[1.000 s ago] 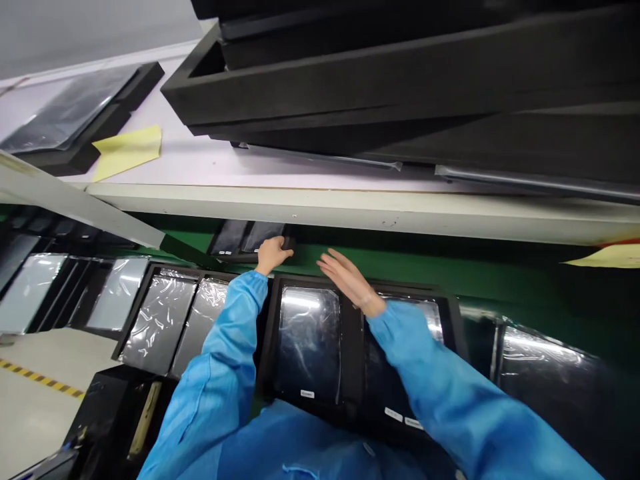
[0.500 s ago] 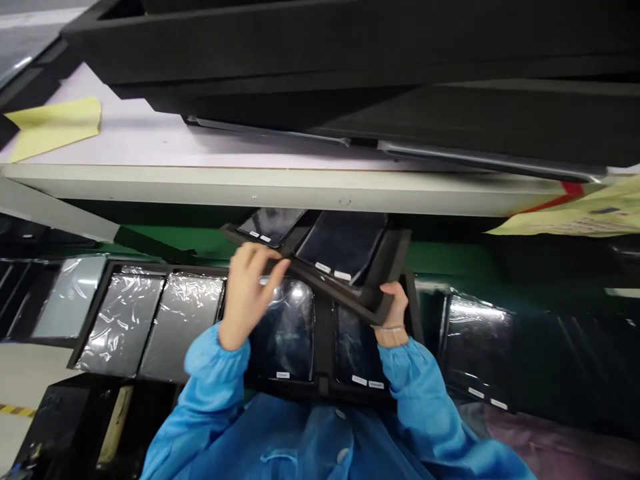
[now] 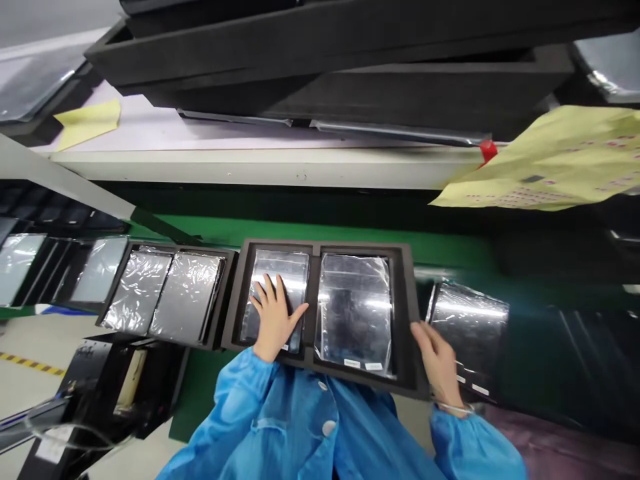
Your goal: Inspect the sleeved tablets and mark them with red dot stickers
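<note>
A long, pale workbench with a white front edge [image 3: 250, 167] runs across the view. On it sit large, stacked black foam trays [image 3: 300, 73] and a small sheet of pale yellow paper [image 3: 87, 123]. Below the bench, a dark green conveyor belt [image 3: 320, 233] carries a row of rectangular black foam trays [image 3: 229, 300] holding shiny, plastic-wrapped panels.

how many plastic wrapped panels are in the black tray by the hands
2. One clear-plastic-wrapped dark panel lies in the left compartment of the black foam tray, under the left hand; another fills the right compartment, nearer the right hand.
</note>
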Available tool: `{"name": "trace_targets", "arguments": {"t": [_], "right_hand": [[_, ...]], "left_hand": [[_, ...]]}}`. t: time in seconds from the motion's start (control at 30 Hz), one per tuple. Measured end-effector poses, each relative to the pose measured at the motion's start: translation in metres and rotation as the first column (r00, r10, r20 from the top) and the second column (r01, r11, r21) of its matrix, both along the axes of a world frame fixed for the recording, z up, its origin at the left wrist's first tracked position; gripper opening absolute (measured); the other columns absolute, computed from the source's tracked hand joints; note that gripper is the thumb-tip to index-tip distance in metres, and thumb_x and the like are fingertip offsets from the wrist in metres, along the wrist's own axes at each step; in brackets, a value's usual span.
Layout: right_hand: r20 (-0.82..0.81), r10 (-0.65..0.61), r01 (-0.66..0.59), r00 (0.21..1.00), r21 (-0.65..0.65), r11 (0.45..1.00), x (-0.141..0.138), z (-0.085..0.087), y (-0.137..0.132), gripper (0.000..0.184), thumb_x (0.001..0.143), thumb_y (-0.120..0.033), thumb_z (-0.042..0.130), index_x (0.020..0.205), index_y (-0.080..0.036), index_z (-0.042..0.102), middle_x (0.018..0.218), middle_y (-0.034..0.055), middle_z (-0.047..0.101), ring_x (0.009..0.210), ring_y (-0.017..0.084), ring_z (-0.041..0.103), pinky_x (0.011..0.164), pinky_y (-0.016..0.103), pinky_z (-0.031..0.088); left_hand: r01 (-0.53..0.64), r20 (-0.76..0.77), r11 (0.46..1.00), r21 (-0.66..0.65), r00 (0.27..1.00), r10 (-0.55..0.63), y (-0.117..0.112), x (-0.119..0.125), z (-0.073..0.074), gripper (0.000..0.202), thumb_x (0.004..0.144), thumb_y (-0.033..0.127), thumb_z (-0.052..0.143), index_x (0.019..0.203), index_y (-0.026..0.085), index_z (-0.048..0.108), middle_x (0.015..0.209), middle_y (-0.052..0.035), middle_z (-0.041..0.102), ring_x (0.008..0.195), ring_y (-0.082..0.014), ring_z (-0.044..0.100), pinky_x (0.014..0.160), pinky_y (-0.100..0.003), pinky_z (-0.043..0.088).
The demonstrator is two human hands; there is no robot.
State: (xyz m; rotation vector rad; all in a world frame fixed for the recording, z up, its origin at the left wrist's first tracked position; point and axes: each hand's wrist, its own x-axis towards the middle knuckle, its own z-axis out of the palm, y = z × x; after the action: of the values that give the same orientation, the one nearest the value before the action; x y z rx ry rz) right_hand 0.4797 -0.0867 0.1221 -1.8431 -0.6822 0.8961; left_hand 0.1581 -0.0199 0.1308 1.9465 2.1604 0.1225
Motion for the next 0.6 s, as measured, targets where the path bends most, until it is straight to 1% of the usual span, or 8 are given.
{"name": "trace_targets", "arguments": {"t": [0.07,0.13,0.17,0.23,0.33,0.47,0.53,0.6], "right_hand": [[0.316,-0.052,0.033,0.947,0.066,0.997,-0.006,0.005,0.01,0.07,0.071,-0.066,0.077,0.119,-0.015,0.072,0.128,0.0175,0.057,0.13,0.045,0.046,0.112,0.064,0.034],[0.639,0.049,-0.145,0.768,0.098,0.985,-0.033,0.017,0.021,0.071,0.087,-0.063,0.065,0.137,-0.013,0.062,0.143,0.024,0.048,0.138,0.045,0.041,0.113,0.064,0.035],[0.738,0.187,-0.313,0.648,0.035,0.949,-0.053,0.022,0.028,0.069,0.094,-0.06,0.058,0.144,-0.014,0.056,0.149,0.0257,0.046,0.14,0.045,0.042,0.112,0.064,0.037],[0.759,0.473,-0.527,0.447,-0.204,0.825,-0.099,0.027,0.044,0.085,0.095,-0.061,0.06,0.158,-0.009,0.036,0.165,0.0324,0.021,0.152,0.053,0.021,0.114,0.073,0.03],[0.664,0.685,-0.535,0.299,-0.478,0.697,-0.154,0.019,0.066,0.105,0.086,-0.056,0.074,0.163,-0.009,0.02,0.167,0.0374,0.004,0.151,0.064,0.003,0.104,0.09,0.018],[0.621,0.721,-0.524,0.307,-0.522,0.673,-0.16,0.017,0.072,0.11,0.082,-0.032,0.077,0.166,-0.014,0.008,0.168,0.0345,0.005,0.153,0.061,0.001,0.104,0.091,0.019],[0.597,0.691,-0.538,0.408,-0.454,0.71,-0.138,0.03,0.065,0.114,0.078,-0.026,0.073,0.166,-0.016,0.002,0.169,0.0311,0.012,0.154,0.058,0.008,0.107,0.086,0.026],[0.556,0.611,-0.533,0.564,-0.32,0.783,-0.105,0.05,0.055,0.112,0.078,-0.029,0.068,0.166,-0.016,0.001,0.167,0.0259,0.028,0.152,0.05,0.029,0.111,0.072,0.039]], "left_hand": [[-0.007,-0.098,0.999,-0.038,0.995,0.004,0.005,0.012,-0.016,0.099,0.094,0.064,0.055,0.163,0.002,0.022,0.169,-0.033,0.011,0.155,-0.0577,0.004,0.114,-0.082,0.02],[-0.003,-0.161,0.998,-0.059,0.987,-0.006,0.013,0.021,-0.016,0.103,0.092,0.068,0.055,0.165,0.005,0.016,0.17,-0.032,0.006,0.155,-0.0591,0.005,0.108,-0.087,0.021],[0.008,-0.17,0.997,-0.08,0.985,-0.022,0.017,0.024,-0.012,0.103,0.092,0.068,0.055,0.165,0.007,0.014,0.17,-0.0316,0.005,0.154,-0.0598,0.006,0.105,-0.089,0.023],[0.028,-0.17,0.991,-0.132,0.984,-0.05,0.025,0.026,-0.001,0.1,0.093,0.063,0.057,0.166,0.011,0.013,0.171,-0.0305,0.006,0.154,-0.0608,0.008,0.101,-0.09,0.026],[0.062,-0.077,0.978,-0.199,0.994,-0.078,0.031,0.014,0.027,0.095,0.093,0.048,0.062,0.166,0.013,0.014,0.171,-0.0304,0.009,0.153,-0.06,0.012,0.104,-0.084,0.032],[0.129,0.34,0.978,-0.164,0.938,-0.067,0.028,-0.05,0.075,0.083,0.099,0.036,0.052,0.168,0.026,0.008,0.164,-0.0189,0.041,0.142,-0.041,0.052,0.109,-0.057,0.049],[0.016,0.421,0.996,-0.085,0.907,0.021,0.025,-0.094,0.093,0.072,0.102,0.034,0.043,0.167,0.033,0.012,0.16,-0.0105,0.049,0.133,-0.0334,0.062,0.11,-0.05,0.05],[-0.063,0.434,0.998,-0.019,0.899,0.065,0.023,-0.135,0.097,0.073,0.102,0.04,0.045,0.167,0.032,0.013,0.167,-0.0073,0.04,0.143,-0.0331,0.053,0.118,-0.049,0.043]]}}
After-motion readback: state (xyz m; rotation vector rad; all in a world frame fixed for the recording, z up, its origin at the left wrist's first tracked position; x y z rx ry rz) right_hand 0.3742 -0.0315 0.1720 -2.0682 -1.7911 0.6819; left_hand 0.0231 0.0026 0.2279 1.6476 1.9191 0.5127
